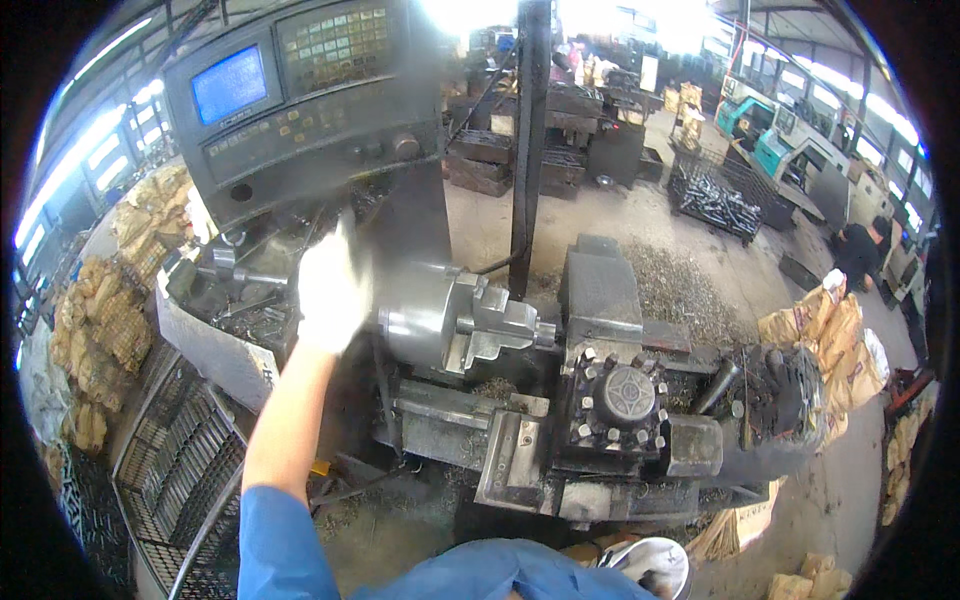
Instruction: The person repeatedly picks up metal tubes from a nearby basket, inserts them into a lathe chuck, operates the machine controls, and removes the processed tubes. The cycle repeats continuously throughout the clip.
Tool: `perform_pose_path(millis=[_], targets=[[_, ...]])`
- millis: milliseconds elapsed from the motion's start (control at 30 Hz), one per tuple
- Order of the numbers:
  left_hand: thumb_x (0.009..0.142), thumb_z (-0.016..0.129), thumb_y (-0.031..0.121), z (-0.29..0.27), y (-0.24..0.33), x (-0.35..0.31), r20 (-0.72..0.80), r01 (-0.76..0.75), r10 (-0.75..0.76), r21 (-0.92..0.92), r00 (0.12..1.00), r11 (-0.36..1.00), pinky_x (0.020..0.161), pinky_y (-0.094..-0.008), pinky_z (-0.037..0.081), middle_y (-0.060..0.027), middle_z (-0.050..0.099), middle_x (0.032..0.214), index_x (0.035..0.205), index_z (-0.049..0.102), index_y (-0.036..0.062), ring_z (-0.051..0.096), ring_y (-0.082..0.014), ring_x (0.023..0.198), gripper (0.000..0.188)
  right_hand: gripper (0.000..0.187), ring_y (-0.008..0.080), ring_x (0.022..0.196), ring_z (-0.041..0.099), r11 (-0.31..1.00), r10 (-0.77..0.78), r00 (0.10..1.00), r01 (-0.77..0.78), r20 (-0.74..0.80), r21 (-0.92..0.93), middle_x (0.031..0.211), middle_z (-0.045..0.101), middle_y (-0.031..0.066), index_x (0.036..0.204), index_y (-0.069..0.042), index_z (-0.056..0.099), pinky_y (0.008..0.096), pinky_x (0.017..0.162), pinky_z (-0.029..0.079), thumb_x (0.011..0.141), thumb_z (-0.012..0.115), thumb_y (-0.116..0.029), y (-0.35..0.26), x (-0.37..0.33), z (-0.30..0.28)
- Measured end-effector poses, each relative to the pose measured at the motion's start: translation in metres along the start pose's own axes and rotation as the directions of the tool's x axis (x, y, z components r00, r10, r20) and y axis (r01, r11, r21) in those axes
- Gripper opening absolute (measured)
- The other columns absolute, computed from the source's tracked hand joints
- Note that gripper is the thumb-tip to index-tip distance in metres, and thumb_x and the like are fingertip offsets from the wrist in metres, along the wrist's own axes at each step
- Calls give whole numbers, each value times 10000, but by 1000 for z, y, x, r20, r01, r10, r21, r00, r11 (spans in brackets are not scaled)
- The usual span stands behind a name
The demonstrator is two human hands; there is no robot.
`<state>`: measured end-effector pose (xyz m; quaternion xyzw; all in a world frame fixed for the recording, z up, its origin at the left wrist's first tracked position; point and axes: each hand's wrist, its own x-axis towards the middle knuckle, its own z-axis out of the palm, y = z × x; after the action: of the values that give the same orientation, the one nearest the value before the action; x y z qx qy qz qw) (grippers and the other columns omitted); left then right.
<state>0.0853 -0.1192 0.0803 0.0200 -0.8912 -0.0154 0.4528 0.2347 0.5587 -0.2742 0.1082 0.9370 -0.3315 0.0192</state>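
My left hand [338, 285], in a white glove, is raised at the left end of a lathe, below its control panel [300, 110]. A narrow fingertip points up, but glare and blur hide the other fingers and anything they may hold. Just right of the glove is the round steel chuck [420, 318] with stepped jaws [495, 325]. A short cylindrical metal piece [545, 334] sticks out at the jaws' centre. Behind and left of the hand, a tray [215, 335] bears metal parts and shavings. My right hand does not show.
The tool turret [622, 398], ringed with bolts, stands right of the chuck. A dark post [528, 150] rises behind. Stuffed sacks [105, 320] and a slatted metal rack [180, 470] are at left. A white bucket-like thing [675, 552] is by my body. Far right, a person [862, 250] crouches near machines.
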Motion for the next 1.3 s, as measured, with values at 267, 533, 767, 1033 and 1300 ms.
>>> perform_pose_path(millis=[267,533,767,1033,1300], targets=[[966,603,221,55,-35,99,234,183,-326,481,916,858,898,-495,594,-260,752,1097,1661,298,29,754,-412,992,783,462,264,1164,682,816,86,680,371,728,-443,1253,747,-13,1291,-232,706,458,1000,533,934,614,-510,199,-71,122],[888,683,249,-8,96,-102,253,-67,113,-186,961,980,774,-542,552,-238,699,959,1091,574,39,698,-442,864,311,417,283,1153,695,743,105,557,507,823,-438,1229,756,14,1234,-230,736,467,979,546,928,614,-486,198,-55,98],[948,609,401,-89,69,-684,887,629,-462,360,-1,689,998,-540,553,-266,730,1222,1240,695,28,695,-456,1136,481,363,307,1111,718,459,-50,343,842,938,-283,1177,768,65,1165,-209,768,471,937,568,912,630,-430,97,36,158],[937,638,369,-482,236,-972,-171,385,-614,644,-770,-661,925,-471,591,-203,780,1130,1105,800,67,744,-384,1077,382,307,336,1063,745,-149,-46,-214,967,976,205,1118,782,123,1087,-185,806,476,890,593,895,649,-366,-123,1,329],[986,526,344,-443,387,-1016,-191,278,-466,591,-864,-757,979,-489,582,-240,763,1183,1109,795,1,729,-410,1142,453,262,355,1017,769,-489,158,-654,598,739,634,1056,797,163,1017,-168,839,478,846,613,876,669,-308,-300,-164,465]])
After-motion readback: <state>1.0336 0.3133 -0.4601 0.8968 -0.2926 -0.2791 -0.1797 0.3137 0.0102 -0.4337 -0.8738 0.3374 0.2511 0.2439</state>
